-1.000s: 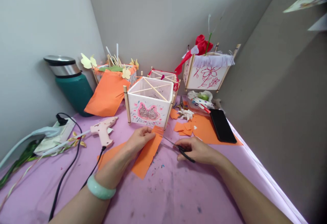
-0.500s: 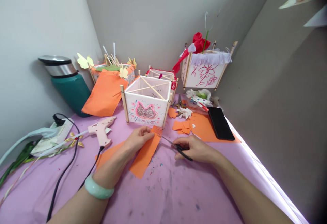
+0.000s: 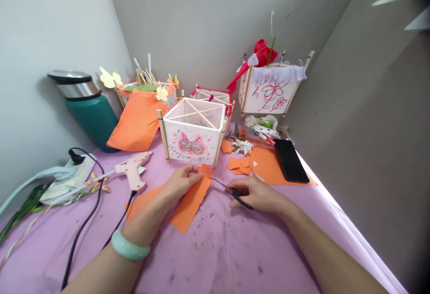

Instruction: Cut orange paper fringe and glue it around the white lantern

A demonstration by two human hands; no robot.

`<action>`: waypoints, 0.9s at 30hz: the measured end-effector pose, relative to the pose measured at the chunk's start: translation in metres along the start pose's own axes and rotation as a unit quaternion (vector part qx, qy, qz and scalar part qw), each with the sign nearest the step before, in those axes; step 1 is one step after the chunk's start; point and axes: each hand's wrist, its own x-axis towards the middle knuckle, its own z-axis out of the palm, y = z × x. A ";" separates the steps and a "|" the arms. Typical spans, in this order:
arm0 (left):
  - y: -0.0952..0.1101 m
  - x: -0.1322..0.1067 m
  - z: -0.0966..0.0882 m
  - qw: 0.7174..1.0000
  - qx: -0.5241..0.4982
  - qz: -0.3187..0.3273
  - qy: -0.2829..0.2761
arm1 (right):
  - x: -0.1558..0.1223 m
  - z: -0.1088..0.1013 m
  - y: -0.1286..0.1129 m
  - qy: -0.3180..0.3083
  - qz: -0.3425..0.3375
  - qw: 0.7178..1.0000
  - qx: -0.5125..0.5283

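- Head view: the left hand [image 3: 183, 181] is pinning an orange paper strip [image 3: 190, 200] against the lilac-covered bench [image 3: 215, 258], its fingers [image 3: 193, 176] closed on the strip's upper end, grasping it.
- The right hand [image 3: 257, 194] is clenching black-handled scissors [image 3: 237, 193], blade tips reaching the strip's edge.
- A pale green bangle [image 3: 130, 250] is circling the left wrist.
- A paper lantern [image 3: 191, 145] with a butterfly drawing is standing just beyond the strip; orange scraps [image 3: 240, 165] are lying right of it – a pink glue gun [image 3: 131, 171] left.
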 end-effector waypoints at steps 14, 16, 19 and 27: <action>0.004 -0.003 0.001 1.000 0.008 -0.004 0.000 | 0.000 0.001 0.003 0.001 -0.003 1.000 -0.003; 0.005 -0.004 0.002 1.000 0.006 -0.006 0.001 | 0.000 0.001 0.003 0.002 -0.005 1.000 0.003; 0.008 -0.005 0.002 1.000 0.010 -0.008 0.004 | 0.000 0.001 0.003 0.003 -0.004 1.000 -0.005; 0.011 -0.007 0.004 0.999 0.025 -0.011 0.025 | 0.000 0.001 0.006 0.010 -0.014 0.999 -0.038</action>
